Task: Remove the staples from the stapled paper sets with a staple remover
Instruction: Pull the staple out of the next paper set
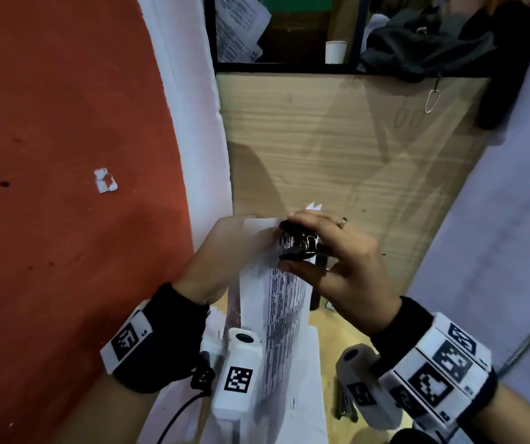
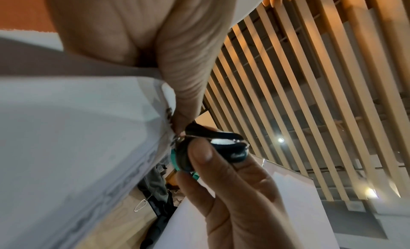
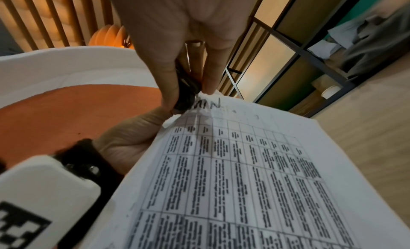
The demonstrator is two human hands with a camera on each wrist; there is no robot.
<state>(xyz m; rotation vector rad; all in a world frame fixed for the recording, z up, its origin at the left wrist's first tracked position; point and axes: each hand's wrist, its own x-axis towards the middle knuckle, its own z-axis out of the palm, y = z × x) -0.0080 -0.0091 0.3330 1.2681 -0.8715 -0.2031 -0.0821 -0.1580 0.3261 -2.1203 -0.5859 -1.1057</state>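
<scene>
Head view: right hand [image 1: 337,257] pinches the black remover [image 1: 299,246] between thumb and fingers at the paper set's [image 1: 284,315] top corner; left hand [image 1: 222,257] grips that corner, lifted above the desk [image 1: 337,139].

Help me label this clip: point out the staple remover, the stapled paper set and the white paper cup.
staple remover [image 1: 299,243]: head view, metal jaws.
stapled paper set [image 3: 244,174]: right wrist view, printed table.
white paper cup [image 1: 335,52]: head view, side wall.
</scene>
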